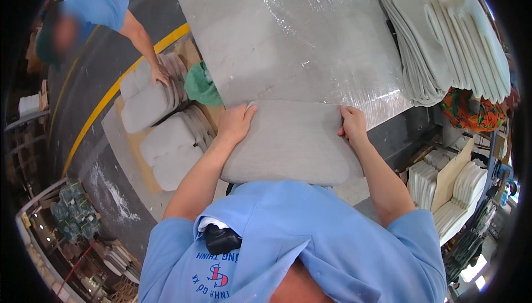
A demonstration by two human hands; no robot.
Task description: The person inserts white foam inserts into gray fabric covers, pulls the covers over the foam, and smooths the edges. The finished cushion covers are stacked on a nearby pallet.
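Note:
A light grey, fabric-covered seat cushion (291, 145) lies in front of my body, its far edge over the near edge of the work table (310, 37). My left hand (235, 123) grips its far left corner, thumb on top. At the far right corner my right hand (353, 123) is closed on the cushion's edge with the fingers curled. The underside of the cushion is hidden. Plastic film covers the table top beyond it.
Grey cushions (172, 148) are stacked on a low pallet at left, where a co-worker's hand (159, 75) touches one stack. A green cloth (202, 84) hangs by the table's left side. More grey cushions (418, 42) and white pads (468, 42) stand at the table's right end.

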